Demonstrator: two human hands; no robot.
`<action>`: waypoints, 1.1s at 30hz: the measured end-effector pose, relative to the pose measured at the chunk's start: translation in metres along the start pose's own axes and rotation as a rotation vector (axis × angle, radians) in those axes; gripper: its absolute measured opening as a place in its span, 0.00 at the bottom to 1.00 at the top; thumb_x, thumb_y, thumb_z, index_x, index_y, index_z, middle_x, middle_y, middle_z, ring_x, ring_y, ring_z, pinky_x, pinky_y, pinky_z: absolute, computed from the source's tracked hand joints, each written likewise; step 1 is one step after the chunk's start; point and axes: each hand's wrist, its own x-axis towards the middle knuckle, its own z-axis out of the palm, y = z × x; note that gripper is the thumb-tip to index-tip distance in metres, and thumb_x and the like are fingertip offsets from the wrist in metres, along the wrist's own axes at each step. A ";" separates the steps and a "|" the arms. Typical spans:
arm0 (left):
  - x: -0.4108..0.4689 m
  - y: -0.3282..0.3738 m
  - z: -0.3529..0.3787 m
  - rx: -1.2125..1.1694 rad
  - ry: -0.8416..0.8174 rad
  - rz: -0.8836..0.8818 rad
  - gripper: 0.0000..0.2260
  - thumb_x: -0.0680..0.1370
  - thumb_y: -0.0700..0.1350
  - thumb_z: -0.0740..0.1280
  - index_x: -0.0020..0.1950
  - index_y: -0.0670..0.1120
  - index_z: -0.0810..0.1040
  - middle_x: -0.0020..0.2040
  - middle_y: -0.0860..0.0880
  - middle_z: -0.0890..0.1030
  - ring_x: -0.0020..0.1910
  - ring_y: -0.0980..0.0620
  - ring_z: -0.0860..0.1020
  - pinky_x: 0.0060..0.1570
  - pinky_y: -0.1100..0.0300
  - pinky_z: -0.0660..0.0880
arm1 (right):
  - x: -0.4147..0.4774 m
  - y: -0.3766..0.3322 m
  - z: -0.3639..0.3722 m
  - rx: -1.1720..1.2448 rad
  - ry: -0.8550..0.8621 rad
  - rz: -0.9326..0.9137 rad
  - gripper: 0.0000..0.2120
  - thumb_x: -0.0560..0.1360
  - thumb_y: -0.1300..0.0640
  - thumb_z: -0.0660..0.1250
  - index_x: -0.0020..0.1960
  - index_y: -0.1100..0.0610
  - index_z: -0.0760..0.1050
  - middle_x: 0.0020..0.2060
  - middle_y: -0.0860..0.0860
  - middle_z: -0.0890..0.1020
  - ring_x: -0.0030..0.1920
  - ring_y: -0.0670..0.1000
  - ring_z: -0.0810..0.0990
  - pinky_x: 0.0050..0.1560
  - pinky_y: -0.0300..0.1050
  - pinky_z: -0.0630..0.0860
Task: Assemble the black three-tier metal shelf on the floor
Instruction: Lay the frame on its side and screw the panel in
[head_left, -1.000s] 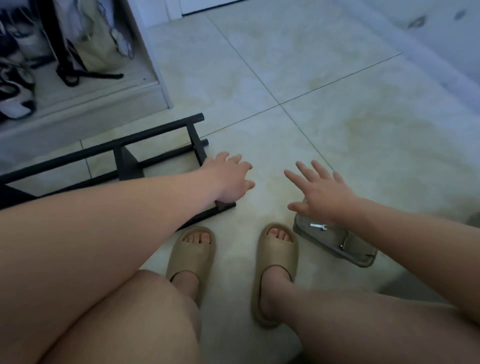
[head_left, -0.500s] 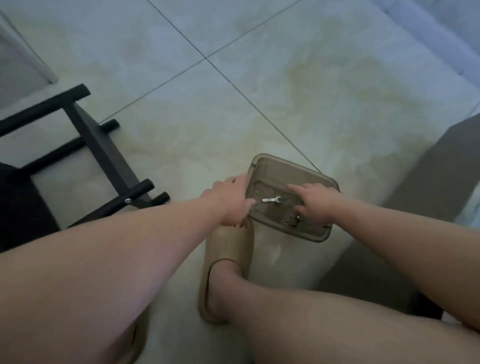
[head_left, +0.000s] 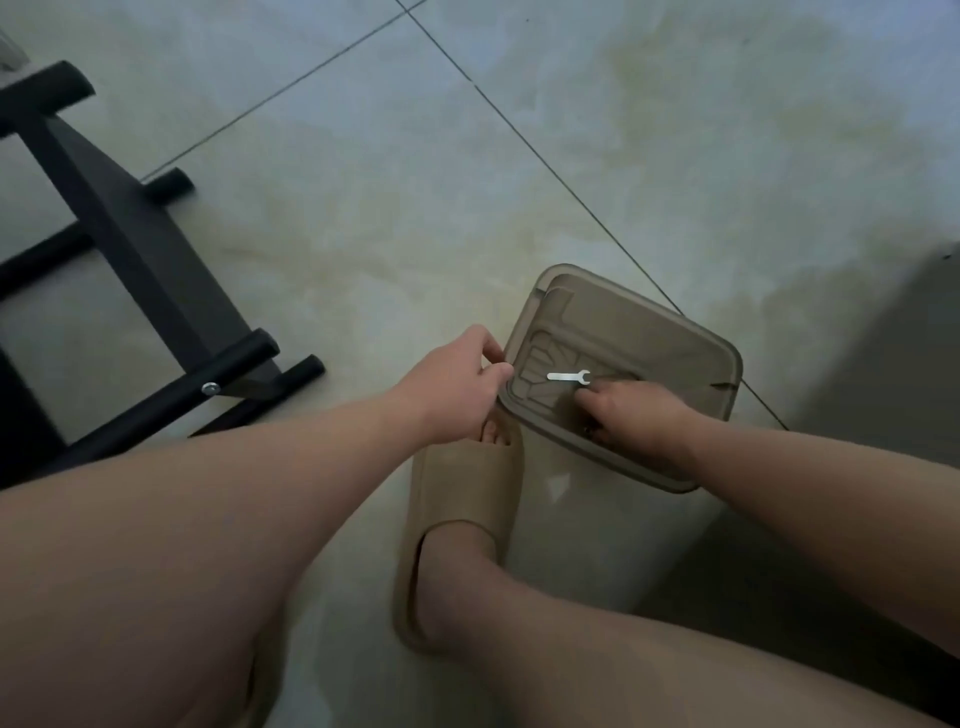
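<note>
One black shelf (head_left: 130, 244) frame lies on the floor (head_left: 363, 156) at the far left, partly cut off by the picture's edge; one flat upright runs aslant across it and four round tube ends show, with one silver bolt (head_left: 210, 388) at the lower joint. The left forearm crosses in front of the frame's near end. The left hand (head_left: 457, 384) grips the left rim of one brownish see-through tray (head_left: 675, 332), thumb on the edge and fingers curled. Below that hand is one tan slipper (head_left: 457, 493) on a foot, its toe just beside the tray's near corner. One small silver wrench (head_left: 569, 376) lies flat in the tray. The right hand (head_left: 639, 415) reaches into the tray just beside the wrench, fingers bent down; I cannot tell whether it holds anything, and it hides part of the tray's bottom. Two grout lines cross the floor above, and a dark shape fills the right edge
</note>
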 end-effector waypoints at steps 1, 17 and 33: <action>0.000 0.000 0.000 -0.005 -0.003 -0.003 0.05 0.84 0.51 0.60 0.56 0.50 0.70 0.42 0.46 0.82 0.40 0.49 0.81 0.43 0.50 0.79 | 0.000 0.000 0.001 -0.014 0.010 -0.007 0.12 0.82 0.51 0.62 0.62 0.56 0.70 0.63 0.54 0.76 0.60 0.58 0.78 0.47 0.50 0.73; -0.003 0.003 0.000 -0.063 -0.005 -0.050 0.06 0.84 0.52 0.60 0.57 0.51 0.71 0.41 0.48 0.81 0.40 0.49 0.80 0.43 0.54 0.76 | 0.002 -0.011 -0.002 -0.013 0.184 -0.197 0.16 0.84 0.53 0.56 0.71 0.50 0.69 0.73 0.50 0.69 0.67 0.55 0.74 0.52 0.49 0.75; -0.026 0.015 -0.023 -0.094 0.006 -0.225 0.15 0.85 0.53 0.57 0.62 0.42 0.71 0.53 0.42 0.82 0.48 0.44 0.82 0.51 0.51 0.76 | -0.037 -0.003 -0.056 0.135 0.393 -0.064 0.10 0.77 0.52 0.65 0.55 0.57 0.74 0.52 0.53 0.78 0.49 0.58 0.80 0.41 0.49 0.73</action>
